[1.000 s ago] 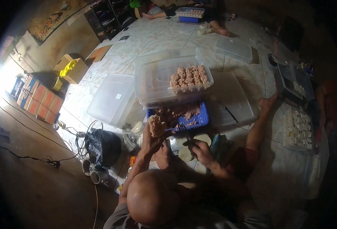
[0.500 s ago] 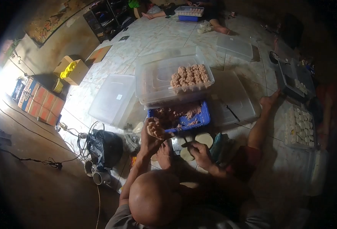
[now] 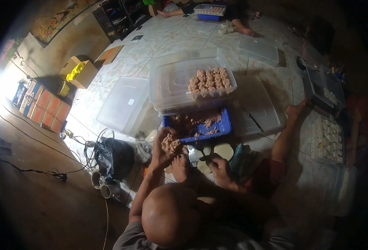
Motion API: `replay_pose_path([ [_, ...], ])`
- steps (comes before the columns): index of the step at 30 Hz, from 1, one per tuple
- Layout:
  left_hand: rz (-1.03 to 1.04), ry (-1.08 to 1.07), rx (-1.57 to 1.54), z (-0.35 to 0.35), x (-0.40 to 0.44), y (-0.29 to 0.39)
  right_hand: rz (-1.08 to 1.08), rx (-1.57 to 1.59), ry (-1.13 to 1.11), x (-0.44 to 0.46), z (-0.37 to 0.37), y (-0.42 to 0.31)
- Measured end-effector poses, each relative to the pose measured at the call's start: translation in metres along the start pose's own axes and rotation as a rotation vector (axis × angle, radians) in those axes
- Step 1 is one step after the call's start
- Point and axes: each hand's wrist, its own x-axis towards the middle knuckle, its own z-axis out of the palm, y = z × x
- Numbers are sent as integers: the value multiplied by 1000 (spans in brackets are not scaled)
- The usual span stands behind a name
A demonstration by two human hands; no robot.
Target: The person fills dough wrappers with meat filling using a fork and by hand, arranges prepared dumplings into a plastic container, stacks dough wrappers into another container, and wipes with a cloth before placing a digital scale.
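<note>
My left hand (image 3: 160,155) is cupped around a lumpy pinkish dumpling (image 3: 171,144), close to the near left corner of a blue tray (image 3: 227,128). A pinkish minced filling (image 3: 188,122) lies in that tray, thinly spread in places. My right hand (image 3: 220,170) is closed on a thin, dark-handled tool (image 3: 203,153); its tip is hard to make out. Below the tray, round pale wrappers (image 3: 223,152) lie near my right hand. Behind it, a clear plastic box (image 3: 163,101) holds rows of similar lumpy dumplings (image 3: 210,81) on its right side.
Clear lids (image 3: 119,104) lie on the tiled floor on both sides. A black plastic bag (image 3: 114,156) and a white mug (image 3: 109,191) stand at left. At right, a box of pale pieces (image 3: 326,139) sits by another person's leg (image 3: 287,133). Another person sits at the far end.
My left hand has turned, so more of the dumpling's lumpy top shows. My right hand keeps the tool and has hardly moved. The view has shifted slightly.
</note>
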Motion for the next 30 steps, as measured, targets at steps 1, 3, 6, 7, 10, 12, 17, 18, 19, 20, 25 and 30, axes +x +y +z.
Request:
replay_pose_path([
  [1, 94, 62, -44, 7, 0, 4, -3, -2, 0, -2, 4, 10],
  [3, 166, 104, -186, 26, 2, -6, -57, -176, -111, 0, 12, 35],
  [6, -48, 162, -108, 33, 12, -20, -344, -539, 89, 14, 27, 17],
  [7, -47, 164, -106, 30, 14, -19, -317, -621, 85, 19, 25, 10],
  [10, -42, 124, -70, 13, 6, 5, -152, -332, 78, 13, 7, 2],
  [12, 13, 76, -102, -6, -1, 1, -105, -108, 75, 3, 1, 9],
  [17, 66, 106, 19, 27, 3, -21, -274, -358, 52, 3, 35, 26],
  [18, -21, 190, 91, 35, 5, -22, -368, -527, 107, 7, 36, 22],
  [19, -16, 195, 89, 35, 8, -11, -358, -602, 97, 11, 32, 7],
  [20, 98, 229, 161, 31, 12, 0, -350, -678, 87, 16, 28, -8],
  [25, 162, 80, 357, 14, 10, 7, -384, -511, 85, 23, 4, -79],
  [30, -50, -19, 674, 14, 13, 15, -290, -651, -114, 34, -1, -95],
])
